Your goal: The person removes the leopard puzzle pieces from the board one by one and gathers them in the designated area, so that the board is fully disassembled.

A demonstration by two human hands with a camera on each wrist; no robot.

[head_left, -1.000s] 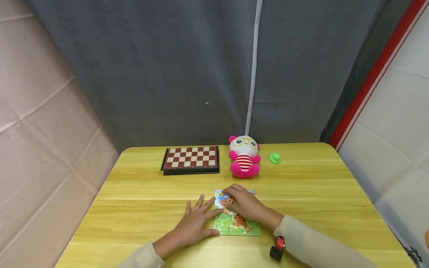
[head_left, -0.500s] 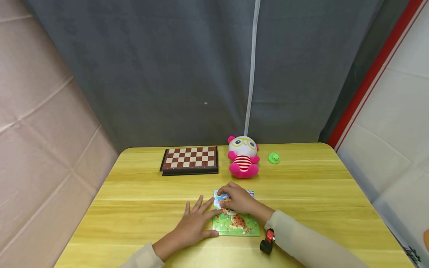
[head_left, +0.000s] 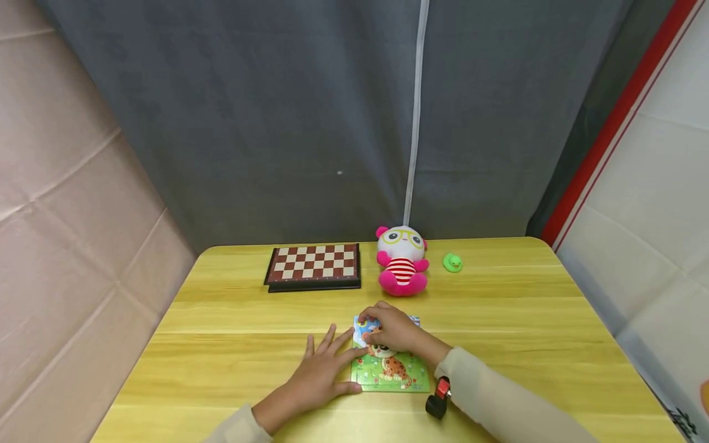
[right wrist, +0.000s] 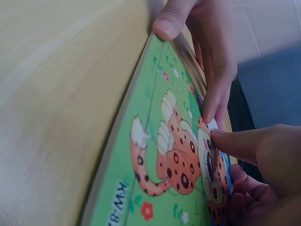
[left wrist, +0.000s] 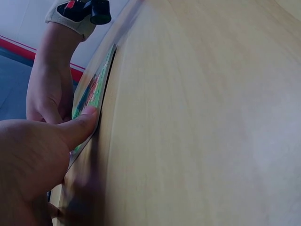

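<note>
A flat jigsaw puzzle (head_left: 390, 372) with a spotted leopard cub on green grass lies on the table. My left hand (head_left: 318, 375) spreads its straight fingers along the puzzle's left edge, the thumb on the near left corner, as the left wrist view also shows at the puzzle's edge (left wrist: 104, 84). Over the upper part, my right hand (head_left: 394, 329) bends its fingers and thumb around a puzzle piece (head_left: 373, 330) at the upper left. In the right wrist view the right thumb (right wrist: 240, 141) touches the cub's head, close to the left fingertips. The right hand covers the puzzle's upper middle.
Behind the puzzle stand a chessboard box (head_left: 314, 263), a pink and white plush panda (head_left: 402, 261) and a small green duck (head_left: 452, 263). A grey curtain (head_left: 277, 123) hangs past the table's far edge. A black and red wrist device (head_left: 437, 400) sits by the right sleeve.
My right hand has shifted slightly left over the puzzle's upper part, its fingers more bent, and then stayed nearly still. The left hand and the puzzle have kept their places.
</note>
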